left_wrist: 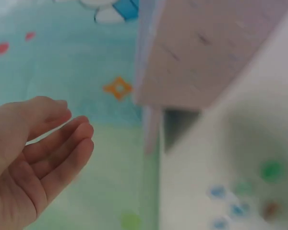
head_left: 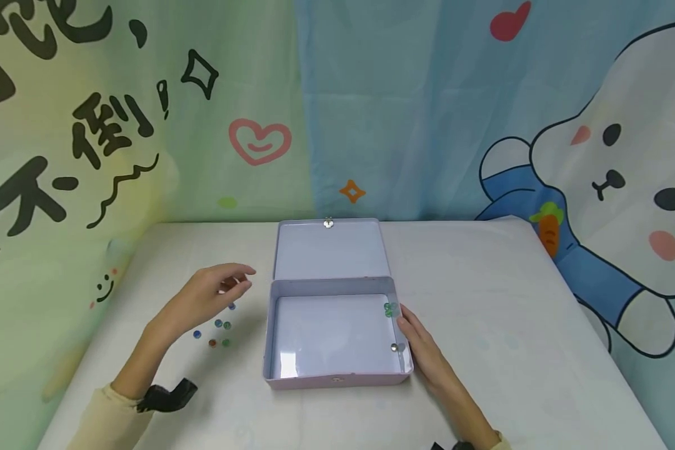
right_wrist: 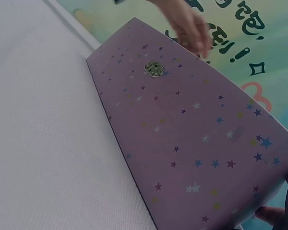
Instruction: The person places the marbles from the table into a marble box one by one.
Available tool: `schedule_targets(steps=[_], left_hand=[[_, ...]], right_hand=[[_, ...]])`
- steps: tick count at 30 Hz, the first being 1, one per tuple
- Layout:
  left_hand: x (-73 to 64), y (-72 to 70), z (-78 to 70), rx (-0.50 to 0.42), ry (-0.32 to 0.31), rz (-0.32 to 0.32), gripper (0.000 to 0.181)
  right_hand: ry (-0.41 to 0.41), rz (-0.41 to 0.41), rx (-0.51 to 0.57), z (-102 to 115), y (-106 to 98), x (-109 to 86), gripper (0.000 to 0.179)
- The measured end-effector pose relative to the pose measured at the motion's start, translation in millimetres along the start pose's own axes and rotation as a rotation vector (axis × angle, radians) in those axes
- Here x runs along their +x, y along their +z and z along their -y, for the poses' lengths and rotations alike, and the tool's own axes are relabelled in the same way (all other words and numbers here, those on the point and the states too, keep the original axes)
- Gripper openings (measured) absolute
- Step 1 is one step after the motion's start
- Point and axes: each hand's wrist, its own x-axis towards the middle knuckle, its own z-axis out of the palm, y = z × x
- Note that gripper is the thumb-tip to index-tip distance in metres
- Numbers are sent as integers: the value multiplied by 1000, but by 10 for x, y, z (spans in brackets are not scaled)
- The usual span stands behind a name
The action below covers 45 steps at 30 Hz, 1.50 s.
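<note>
Six small marbles (head_left: 227, 325) lie loose on the bench (head_left: 512, 312), left of the box (head_left: 320, 337), and the left hand (head_left: 210, 294) hovers right over that patch! Its fingers are loosely curved, the thumb apart from them, and no marble shows between them. Over to the other side: the right hand (head_left: 425, 350) rests against the box's right wall, thumb tip by the rim; whether it truly pinches the wall, I can't tell.

Inside, a green piece (head_left: 388, 309) sits close to that right wall, and nearer the front edge there's a silvery one (head_left: 394, 347); shine on the wall makes an exact count hard. The lid (head_left: 332, 250) is back at the far side, its clasp (head_left: 329, 223) facing up.

Now, the danger spots! These marbles look round and smooth, so a knuckle or trailing sleeve (head_left: 115, 419) brushing them could scatter the lot. A light pinch could squirt one away. Any marble dropped from high up might bounce off the box's hard-looking floor or clip the left wall and stay outside. And if the right hand pushes too hard, the box could skid left, straight into the loose ones.
</note>
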Motion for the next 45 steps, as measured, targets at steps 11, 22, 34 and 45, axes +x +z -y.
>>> schedule_targets(steps=[11,22,34,45], left_hand=[[-722,-7,539,100,-151,-129,22],[-961,102,734,135,-155,-92,24],[-918,222,788,219,-130,-32,26],[-892,310,869,260,-135,-15,15]], right_hand=[[4,-6,-9,16,-16,-7,61],[15,-8,-5,1,-29,-10,62],[27,2,8,-3,-47,-10,63],[22,9,5,-10,-19,8,63]])
